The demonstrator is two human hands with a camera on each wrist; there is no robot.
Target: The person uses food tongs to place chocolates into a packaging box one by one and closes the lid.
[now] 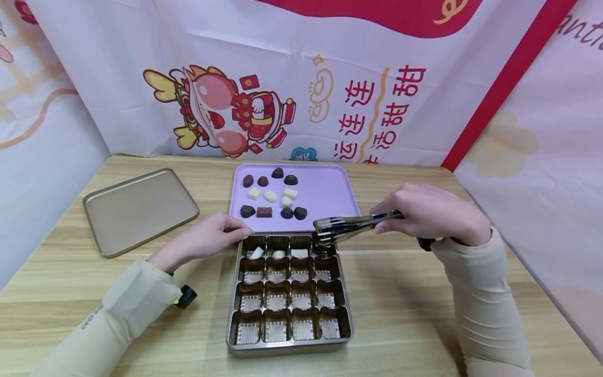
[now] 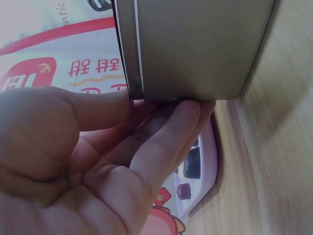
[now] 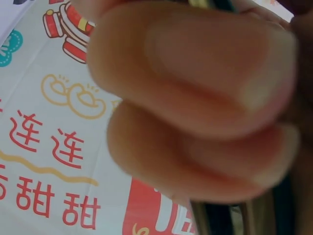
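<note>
A metal tin (image 1: 289, 346) with a brown divided insert (image 1: 277, 302) lies on the table. White chocolates (image 1: 299, 253) sit in the first three compartments of its far row. My left hand (image 1: 209, 241) holds the tin's far left corner, thumb at the rim and fingers against the wall, as the left wrist view shows. My right hand (image 1: 424, 212) grips black serving tongs (image 1: 353, 225) by the handle. The tongs' heads reach over the far right compartment; whether a chocolate is between them I cannot tell. In the right wrist view, blurred fingers (image 3: 195, 68) cover most of the tongs.
A purple tray (image 1: 330, 193) stands just beyond the tin, bearing several dark chocolates (image 1: 264, 212) and white chocolates (image 1: 270, 196) on its left and middle. To the left lies a gold metal lid (image 1: 141, 214). A printed cloth (image 1: 301, 78) hangs behind the wooden table (image 1: 400, 324).
</note>
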